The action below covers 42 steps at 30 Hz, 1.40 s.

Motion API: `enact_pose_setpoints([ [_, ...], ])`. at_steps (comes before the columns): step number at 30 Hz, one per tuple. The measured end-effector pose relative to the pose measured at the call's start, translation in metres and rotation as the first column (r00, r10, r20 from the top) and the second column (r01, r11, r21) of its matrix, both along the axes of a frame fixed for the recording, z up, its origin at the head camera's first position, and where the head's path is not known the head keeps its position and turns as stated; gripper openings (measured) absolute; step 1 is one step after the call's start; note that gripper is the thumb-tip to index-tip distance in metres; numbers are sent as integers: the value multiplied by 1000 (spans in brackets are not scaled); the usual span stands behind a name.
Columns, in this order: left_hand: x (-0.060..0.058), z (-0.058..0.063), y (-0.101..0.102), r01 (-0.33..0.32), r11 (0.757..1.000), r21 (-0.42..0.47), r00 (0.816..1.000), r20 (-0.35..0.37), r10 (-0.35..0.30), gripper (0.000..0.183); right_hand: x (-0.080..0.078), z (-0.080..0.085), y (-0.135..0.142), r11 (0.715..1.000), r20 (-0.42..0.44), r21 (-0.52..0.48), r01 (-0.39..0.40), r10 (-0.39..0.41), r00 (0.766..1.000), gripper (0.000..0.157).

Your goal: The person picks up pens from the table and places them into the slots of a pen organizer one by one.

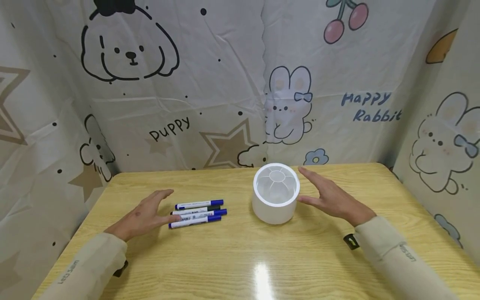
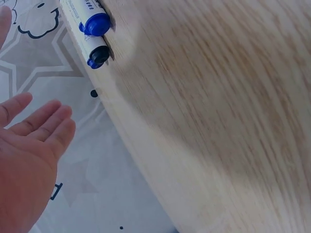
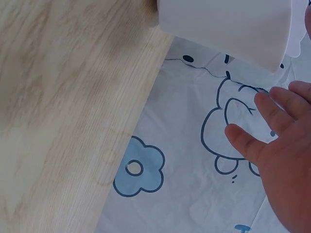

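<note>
Several whiteboard markers [image 1: 196,214] lie side by side on the table, with white barrels and mostly blue caps; one cap is dark. My left hand [image 1: 144,214] hovers at their left end, fingers spread, its thumb overlapping a marker in the head view. In the left wrist view that hand [image 2: 36,150] holds nothing, and marker ends [image 2: 97,26] show at the top. Right of the markers stands a white round pen holder [image 1: 275,212], open at the top with dividers inside. Beside its right wall is my right hand [image 1: 333,196], fingers extended and holding nothing.
The wood-grain table [image 1: 232,258] ends at a back edge against a printed cloth curtain [image 1: 225,83]. Cloth also hangs along the left and right sides. Light reflects off the table near its front.
</note>
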<state>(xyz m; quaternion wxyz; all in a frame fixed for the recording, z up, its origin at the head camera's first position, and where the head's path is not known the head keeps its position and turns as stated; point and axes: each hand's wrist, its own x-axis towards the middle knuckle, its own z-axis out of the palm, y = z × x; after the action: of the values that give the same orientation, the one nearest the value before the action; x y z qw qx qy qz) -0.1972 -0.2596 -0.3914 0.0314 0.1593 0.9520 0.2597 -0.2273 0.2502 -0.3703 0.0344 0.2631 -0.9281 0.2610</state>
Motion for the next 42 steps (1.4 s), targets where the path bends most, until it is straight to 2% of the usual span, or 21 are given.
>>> enact_pose_setpoints([
  [7,-2,-4,-4,7,998,64,1000,-2,-7,77,-3,-4,-6,999,-43,-31,-44,42,998,80],
  [13,-7,-7,-3,-6,998,69,999,-37,9,51,-4,-5,-7,998,-48,-43,-43,41,998,77],
  [20,-17,-13,-2,-1,995,98,999,-37,5,36,-6,-6,-9,998,-43,-47,-36,34,999,70],
  [25,-23,-15,1,-22,995,92,1000,5,21,32,-9,-8,-11,997,-47,-59,-59,56,997,63],
  [31,-28,-17,3,-42,996,77,998,57,37,29,-10,-10,-12,997,-7,-66,-48,48,999,59],
  [37,-32,-20,5,-39,995,92,996,82,31,26,-10,-11,-12,997,19,-69,-33,35,999,58],
  [42,-37,-23,6,-61,997,57,993,103,55,25,-11,-12,-11,996,29,-87,-31,33,999,56],
])
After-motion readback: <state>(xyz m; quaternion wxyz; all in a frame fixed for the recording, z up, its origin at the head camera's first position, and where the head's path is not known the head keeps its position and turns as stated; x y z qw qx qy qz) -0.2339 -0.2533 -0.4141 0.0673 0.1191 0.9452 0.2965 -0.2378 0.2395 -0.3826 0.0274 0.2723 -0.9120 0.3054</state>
